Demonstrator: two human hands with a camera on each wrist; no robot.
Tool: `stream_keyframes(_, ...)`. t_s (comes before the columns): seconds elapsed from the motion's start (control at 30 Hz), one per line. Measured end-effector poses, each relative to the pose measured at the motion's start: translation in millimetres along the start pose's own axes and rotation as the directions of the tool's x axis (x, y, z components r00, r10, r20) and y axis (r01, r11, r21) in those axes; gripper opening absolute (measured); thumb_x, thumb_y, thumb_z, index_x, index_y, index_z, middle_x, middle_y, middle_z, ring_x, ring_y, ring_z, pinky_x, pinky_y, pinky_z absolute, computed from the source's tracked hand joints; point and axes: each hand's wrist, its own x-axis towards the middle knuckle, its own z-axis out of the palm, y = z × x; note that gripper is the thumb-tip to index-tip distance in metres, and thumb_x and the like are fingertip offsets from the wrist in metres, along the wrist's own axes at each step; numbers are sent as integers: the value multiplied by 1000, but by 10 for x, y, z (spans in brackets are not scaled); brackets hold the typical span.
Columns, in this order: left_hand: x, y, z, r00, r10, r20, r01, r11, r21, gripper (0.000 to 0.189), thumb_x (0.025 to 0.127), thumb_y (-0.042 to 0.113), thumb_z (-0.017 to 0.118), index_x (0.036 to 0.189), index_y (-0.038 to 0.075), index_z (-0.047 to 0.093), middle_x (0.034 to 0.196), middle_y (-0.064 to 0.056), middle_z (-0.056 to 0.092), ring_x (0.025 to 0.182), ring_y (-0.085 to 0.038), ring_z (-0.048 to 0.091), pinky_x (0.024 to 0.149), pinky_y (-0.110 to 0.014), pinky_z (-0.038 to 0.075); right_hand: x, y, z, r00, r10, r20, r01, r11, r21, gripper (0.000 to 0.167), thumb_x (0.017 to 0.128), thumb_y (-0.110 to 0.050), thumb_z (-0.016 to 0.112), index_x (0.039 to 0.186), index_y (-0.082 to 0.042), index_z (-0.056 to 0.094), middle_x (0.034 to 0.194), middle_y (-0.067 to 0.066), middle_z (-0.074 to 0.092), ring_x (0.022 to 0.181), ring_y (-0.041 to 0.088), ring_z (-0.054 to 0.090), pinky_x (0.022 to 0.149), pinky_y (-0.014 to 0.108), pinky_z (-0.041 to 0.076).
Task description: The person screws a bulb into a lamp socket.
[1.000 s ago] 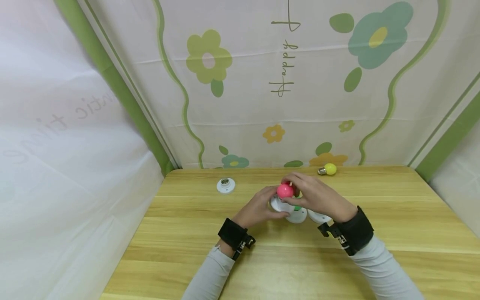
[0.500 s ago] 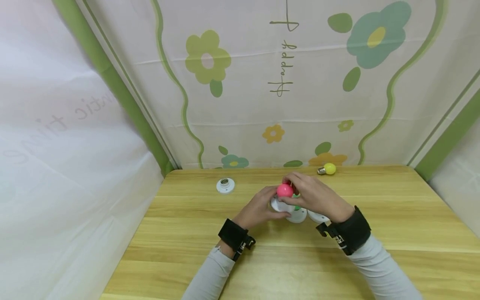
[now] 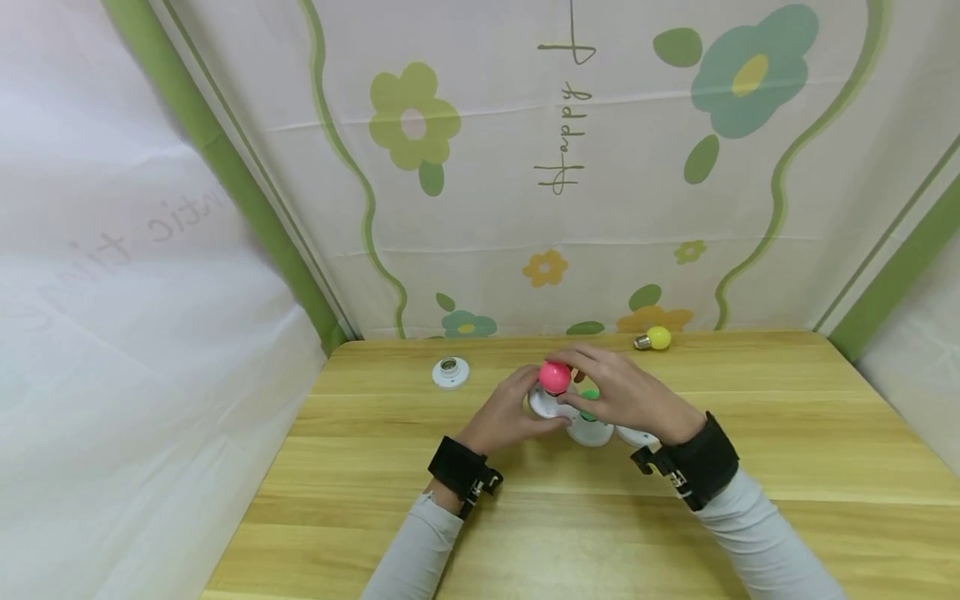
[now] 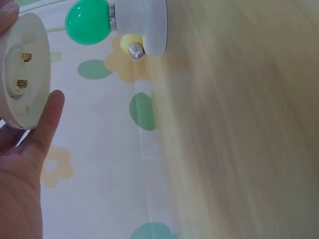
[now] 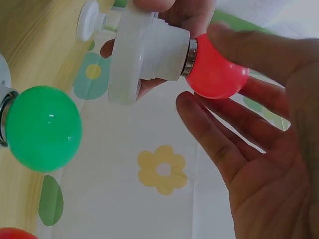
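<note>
Raised off the table, a round white lamp holder point(image 3: 546, 407) is gripped at its rim by my left hand point(image 3: 504, 419). Its underside, with two brass terminals, faces the left wrist camera. A pinkish-red light bulb point(image 5: 214, 69) sits in the holder's socket, a strip of its metal cap showing. My right hand point(image 3: 626, 390) holds this bulb, thumb on one side and fingers curved about the other. Close beside them, a green bulb point(image 5: 45, 128) stands in a second white holder point(image 3: 590, 433). A third holder point(image 3: 637, 437) is partly hidden below my right hand.
An empty white lamp holder point(image 3: 451, 373) rests at the back left of the wooden table point(image 3: 360, 467). Near the back edge lies a yellow bulb point(image 3: 659, 337). Another red bulb point(image 5: 15, 234) shows at a corner of the right wrist view. A flowered cloth point(image 3: 480, 192) hangs behind.
The held lamp holder and red bulb have shifted a little left, along with my left hand. More of the green bulb shows now. My right hand has barely moved.
</note>
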Motion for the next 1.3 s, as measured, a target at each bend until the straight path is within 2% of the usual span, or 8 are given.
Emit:
stream_keyframes(0.2, -11, -31, -37, 999, 5, 39, -6, 1000, 9, 79, 90, 33, 87, 156, 22, 47, 155, 2, 56, 143, -13, 54, 118, -32, 49, 12, -7, 27, 999, -40, -21, 40, 999, -36, 52, 87, -16, 89, 133, -6, 69, 133, 9, 71, 122, 26, 71, 97, 39, 63)
stream_keyframes(0.33, -24, -17, -72, 997, -43, 66, 47, 997, -59, 76, 92, 36, 83, 157, 25, 45, 155, 5, 56, 144, -12, 53, 120, -37, 47, 11, -7, 41, 998, -50, -22, 49, 998, -43, 51, 85, -15, 90, 132, -6, 70, 132, 9, 71, 120, 25, 72, 96, 38, 63)
stream_keyframes(0.47, -35, -4, -106, 997, -74, 31, 77, 988, -133, 67, 95, 37, 80, 154, 25, 50, 152, 6, 58, 142, -12, 55, 120, -41, 48, 5, -4, 44, 999, -48, -20, 48, 998, -42, 52, 84, -17, 91, 130, -6, 71, 131, 9, 71, 118, 25, 72, 95, 36, 63)
stream_keyframes(0.73, -32, 13, -147, 997, -31, -67, 22, 990, -137, 54, 95, 27, 81, 144, 17, 60, 142, -2, 66, 131, -17, 64, 112, -42, 55, -4, -3, 52, 998, -57, -18, 56, 997, -52, 48, 84, -18, 91, 128, -10, 73, 129, 8, 69, 111, 23, 73, 88, 35, 65)
stream_keyframes(1.03, -20, 30, -172, 997, -9, -75, -4, 986, -164, 47, 95, 21, 80, 139, 15, 64, 131, -3, 71, 116, -16, 70, 100, -35, 60, -3, 28, 70, 997, -80, -3, 80, 995, -62, 48, 84, -14, 90, 129, -12, 74, 127, 8, 67, 108, 21, 71, 86, 34, 64)
stream_keyframes(1.17, -24, 15, -192, 997, -20, -69, 9, 990, -144, 46, 96, 20, 80, 139, 14, 64, 131, -3, 71, 117, -16, 70, 99, -33, 60, -11, 42, 43, 997, -71, -10, 70, 996, -60, 50, 85, -19, 90, 131, -12, 72, 129, 7, 67, 111, 22, 71, 88, 36, 64)
stream_keyframes(1.3, -38, -35, -201, 997, -40, -64, 31, 991, -133, 48, 96, 18, 80, 140, 9, 63, 132, -6, 70, 119, -19, 69, 99, -32, 61, -31, 60, -23, 997, -60, -49, 57, 997, -59, 52, 85, -21, 90, 132, -12, 72, 130, 7, 68, 114, 24, 70, 89, 40, 64)
